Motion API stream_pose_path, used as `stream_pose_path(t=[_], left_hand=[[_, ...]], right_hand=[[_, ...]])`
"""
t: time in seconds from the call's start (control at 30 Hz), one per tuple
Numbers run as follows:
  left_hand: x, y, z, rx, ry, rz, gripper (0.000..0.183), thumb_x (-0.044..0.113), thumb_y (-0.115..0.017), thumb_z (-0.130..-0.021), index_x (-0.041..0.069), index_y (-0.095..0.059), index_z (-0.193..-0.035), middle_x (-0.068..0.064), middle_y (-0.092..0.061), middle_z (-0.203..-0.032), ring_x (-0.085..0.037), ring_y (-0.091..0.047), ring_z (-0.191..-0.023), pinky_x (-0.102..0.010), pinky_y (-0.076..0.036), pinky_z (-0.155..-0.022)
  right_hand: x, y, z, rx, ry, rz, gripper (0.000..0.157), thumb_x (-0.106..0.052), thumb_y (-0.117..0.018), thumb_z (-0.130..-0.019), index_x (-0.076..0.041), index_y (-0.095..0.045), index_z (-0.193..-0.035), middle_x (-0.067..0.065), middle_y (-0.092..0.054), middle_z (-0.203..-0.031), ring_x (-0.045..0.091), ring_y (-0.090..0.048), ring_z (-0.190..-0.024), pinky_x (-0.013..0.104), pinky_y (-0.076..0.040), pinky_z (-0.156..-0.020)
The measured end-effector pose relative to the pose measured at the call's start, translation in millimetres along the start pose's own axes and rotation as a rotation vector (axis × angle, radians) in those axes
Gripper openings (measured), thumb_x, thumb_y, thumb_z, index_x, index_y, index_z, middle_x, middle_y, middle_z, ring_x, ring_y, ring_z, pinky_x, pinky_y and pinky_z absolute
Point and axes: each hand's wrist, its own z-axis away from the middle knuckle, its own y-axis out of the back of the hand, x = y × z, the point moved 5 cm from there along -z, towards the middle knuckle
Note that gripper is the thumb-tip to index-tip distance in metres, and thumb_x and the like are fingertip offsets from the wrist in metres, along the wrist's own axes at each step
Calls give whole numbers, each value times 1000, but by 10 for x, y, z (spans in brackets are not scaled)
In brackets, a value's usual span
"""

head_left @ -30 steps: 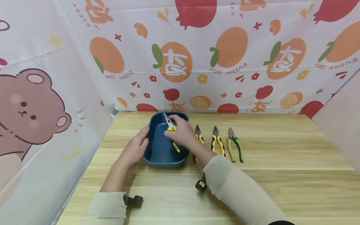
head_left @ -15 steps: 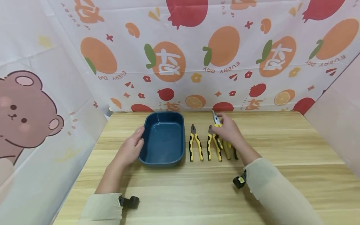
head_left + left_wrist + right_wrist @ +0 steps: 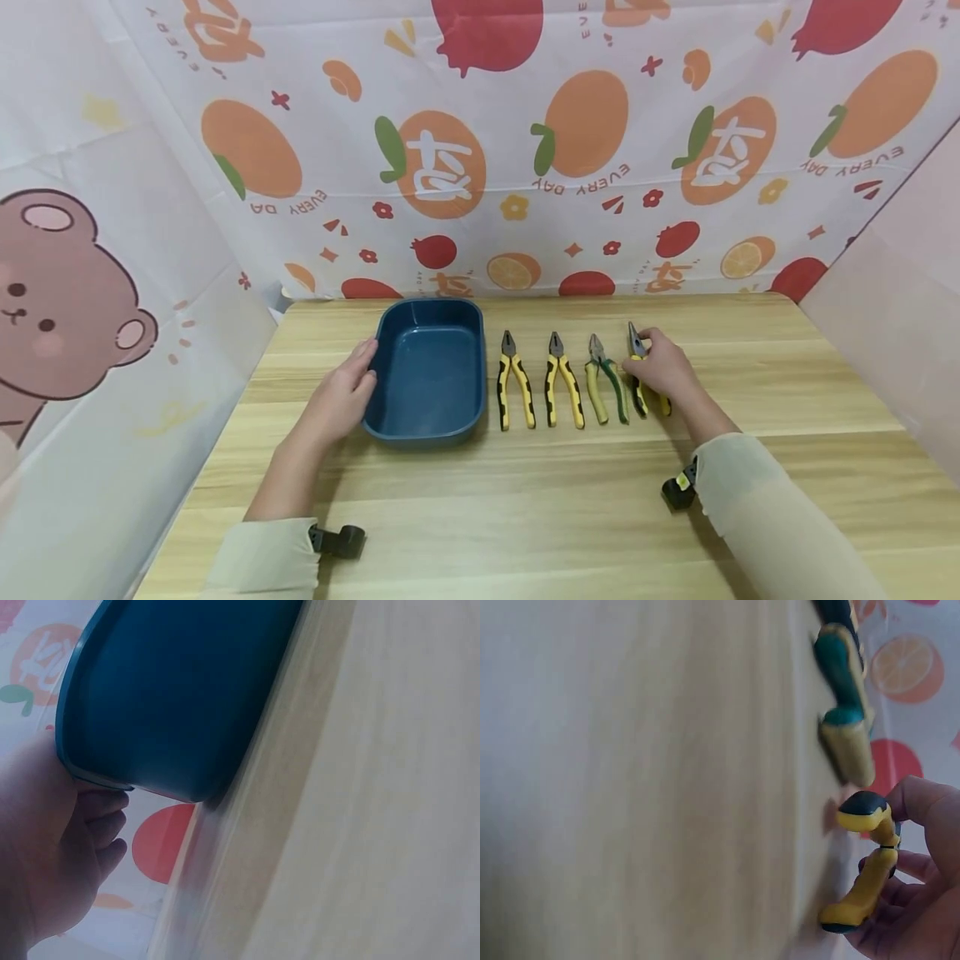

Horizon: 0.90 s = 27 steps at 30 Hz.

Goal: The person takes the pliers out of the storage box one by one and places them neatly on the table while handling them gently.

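The left hand (image 3: 343,392) rests against the left wall of a dark blue plastic basin (image 3: 427,429), its fingers and thumb at the rim. In the left wrist view several fingers (image 3: 109,825) lie outside the wall, below the rim. The right hand (image 3: 663,364) holds long-nose pliers (image 3: 637,346) with yellow and black handles, jaws pointing toward the back. The hand covers their middle, while their handle ends (image 3: 847,919) show close over the table. Left of them lie pliers with green and olive handles (image 3: 607,387).
Two yellow and black pliers, one beside the basin (image 3: 516,387) and the other to its right (image 3: 562,387), lie in the same row on the wooden table (image 3: 495,517). A fruit-print cloth (image 3: 517,133) hangs behind the table's back edge.
The right hand has carried the long-nose pliers out from over the basin, rightward past the other pliers, and lowered them to the row's right end. The left hand stays at the basin.
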Motion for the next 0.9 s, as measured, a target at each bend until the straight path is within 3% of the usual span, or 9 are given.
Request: stream_pose_path(t=[0.17, 0.43, 0.9], left_hand=[[-7, -9, -2, 6, -6, -3, 53, 18, -36, -104, 3, -26, -155, -17, -23, -162, -33, -19, -151, -57, -22, -119], [-12, -2, 4, 1, 2, 2, 54, 20, -35, -105, 4, -25, -155, -17, -22, -162, -33, -18, -151, -57, -22, -119], [27, 19, 3, -17, 8, 2, 54, 20, -33, -105, 2, -23, -155, -17, -20, -162, -34, -16, -151, -57, -20, -120]], right_hand=[[137, -20, -49, -12, -13, 36, 68, -27, -63, -86, 3, -40, -142, 28, -59, -118, 32, -58, -93, 38, -52, -74], [131, -61, -40, -71, -10, 50, 67, -27, -62, -86, 7, -42, -140, 34, -53, -131, 39, -56, -109, 47, -52, -87], [166, -111, -52, -109, -30, -26, 63, -28, -60, -88, 5, -40, -138, 31, -49, -130, 37, -53, -106, 45, -50, -85]])
